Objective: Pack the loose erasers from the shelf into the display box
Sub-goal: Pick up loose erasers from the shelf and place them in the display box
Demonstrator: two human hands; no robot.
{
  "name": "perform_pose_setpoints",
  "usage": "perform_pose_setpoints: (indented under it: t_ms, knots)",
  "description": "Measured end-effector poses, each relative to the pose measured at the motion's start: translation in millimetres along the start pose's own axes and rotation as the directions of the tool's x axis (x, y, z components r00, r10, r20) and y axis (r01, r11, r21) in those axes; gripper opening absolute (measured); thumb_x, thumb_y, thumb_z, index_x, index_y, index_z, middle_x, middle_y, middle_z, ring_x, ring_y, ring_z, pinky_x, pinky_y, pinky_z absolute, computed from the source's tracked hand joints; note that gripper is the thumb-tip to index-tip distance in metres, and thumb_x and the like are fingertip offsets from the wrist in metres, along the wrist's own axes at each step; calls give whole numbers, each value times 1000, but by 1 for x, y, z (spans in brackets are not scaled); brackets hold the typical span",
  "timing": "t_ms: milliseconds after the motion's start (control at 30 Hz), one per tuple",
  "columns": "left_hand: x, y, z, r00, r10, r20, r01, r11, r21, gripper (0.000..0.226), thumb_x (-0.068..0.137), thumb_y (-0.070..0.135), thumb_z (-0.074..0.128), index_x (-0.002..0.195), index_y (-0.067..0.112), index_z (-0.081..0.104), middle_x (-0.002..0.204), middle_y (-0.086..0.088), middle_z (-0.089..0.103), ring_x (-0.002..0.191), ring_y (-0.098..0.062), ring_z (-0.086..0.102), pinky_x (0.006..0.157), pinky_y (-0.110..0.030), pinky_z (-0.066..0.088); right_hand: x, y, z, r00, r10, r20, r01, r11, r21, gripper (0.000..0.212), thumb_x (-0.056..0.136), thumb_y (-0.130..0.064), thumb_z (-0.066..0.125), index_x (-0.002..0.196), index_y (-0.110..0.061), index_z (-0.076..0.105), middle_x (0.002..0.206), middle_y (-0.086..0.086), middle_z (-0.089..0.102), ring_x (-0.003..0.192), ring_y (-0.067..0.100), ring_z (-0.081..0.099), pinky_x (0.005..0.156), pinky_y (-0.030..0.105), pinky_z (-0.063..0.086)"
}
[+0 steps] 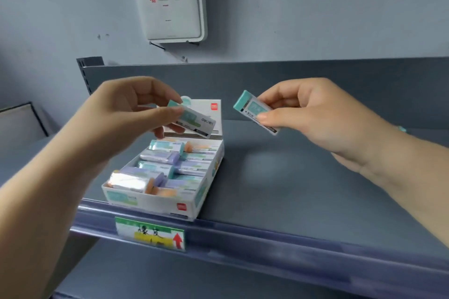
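Display box [155, 199] on the shelf [315, 177] was nearly full of erasers, left hand [126, 109] pinching one eraser [194, 120] above it, right hand [315, 114] pinching another [255, 110].

This is looking like a shop, likely a stationery aisle. A grey metal shelf [303, 177] with a slotted upright [85, 73] is running along a painted wall, and its front edge is carrying a clear plastic price rail [267, 247] holding a green and yellow price tag [150, 234] with a red arrow. A branded display box [155, 201] of wrapped erasers [158, 167] is sitting at the shelf edge, facing outward. A white router [170, 0] is hanging on the wall above.
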State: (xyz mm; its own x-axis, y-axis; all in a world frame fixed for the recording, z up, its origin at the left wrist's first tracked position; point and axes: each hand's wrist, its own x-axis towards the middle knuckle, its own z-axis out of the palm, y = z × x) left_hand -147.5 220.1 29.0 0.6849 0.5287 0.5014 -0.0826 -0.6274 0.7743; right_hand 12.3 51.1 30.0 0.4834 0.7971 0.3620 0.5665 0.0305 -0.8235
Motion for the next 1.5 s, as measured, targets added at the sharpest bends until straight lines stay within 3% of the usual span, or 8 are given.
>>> perform_pose_setpoints:
  t_ms: [367, 500, 700, 800, 933, 1233, 1433, 1500]
  knots:
    - [6, -67, -49, 998, 8, 56, 3, 981, -193, 12, 65, 18, 75, 71, 15, 64, 68, -1, 73, 60, -14, 67, 51, -19, 48, 24, -4, 81, 995, 78, -66, -74, 995, 68, 10, 76, -9, 66, 79, -18, 70, 86, -2, 76, 81, 6, 68, 81, 18, 51]
    - [8, -85, -57, 997, 23, 76, 0, 957, -290, 3, 68, 17, 65, 71, 16, 64, 68, -2, 73, 59, -12, 66, 51, -18, 47, 25, -5, 98, 992, 89, -85, -86, 996, 37, 14, 76, -8, 65, 84, -20, 67, 83, 0, 75, 75, 11, 69, 76, 20, 53]
    - [8, -100, -56, 994, 53, 97, -12, 925, -381, 2, 71, 15, 63, 71, 17, 63, 65, -2, 71, 59, -13, 66, 51, -20, 47, 23, 4, 111, 991, 110, -78, -117, 989, -86, 11, 71, -15, 72, 80, -17, 66, 76, 2, 73, 69, 21, 65, 77, 39, 53]
    - [7, -105, -55, 992, 59, 109, -12, 920, -391, 4, 71, 16, 63, 68, 19, 64, 66, -3, 71, 57, -12, 65, 51, -20, 47, 21, 8, 113, 992, 123, -20, -124, 979, -164, 14, 67, -21, 77, 77, -16, 68, 58, -11, 67, 53, 18, 46, 61, 32, 44]
    - [6, -108, -55, 990, 74, 118, -22, 921, -388, 2, 71, 17, 64, 69, 18, 64, 67, -3, 72, 53, -10, 63, 50, -20, 47, 17, 11, 111, 991, 132, 24, -123, 964, -236, 4, 72, -17, 73, 74, -18, 70, 34, -21, 47, 47, 13, 30, 55, 28, 33]
    - [7, -111, -54, 988, 66, 143, -8, 928, -373, 14, 68, 19, 76, 68, 18, 62, 66, -3, 72, 48, -7, 60, 43, -10, 41, 16, 14, 110, 999, 41, -26, -47, 950, -310, 12, 67, -38, 68, 77, -33, 72, 39, -9, 44, 51, 29, 36, 50, 22, 31]
    - [8, -112, -53, 987, 62, 149, -3, 931, -365, 4, 69, 19, 66, 65, 21, 65, 69, -3, 73, 53, -9, 63, 48, -17, 48, 16, 14, 115, 999, -25, -47, 5, 925, -381, 11, 66, -33, 61, 69, -33, 72, 44, -17, 51, 56, 31, 43, 48, 23, 34]
    - [7, -111, -52, 986, 67, 151, -9, 933, -359, 4, 69, 19, 65, 66, 20, 64, 69, -2, 73, 53, -9, 63, 48, -17, 48, 16, 15, 116, 999, -21, -40, 4, 918, -396, 12, 66, -34, 60, 70, -34, 72, 48, -9, 54, 56, 30, 44, 50, 26, 36]
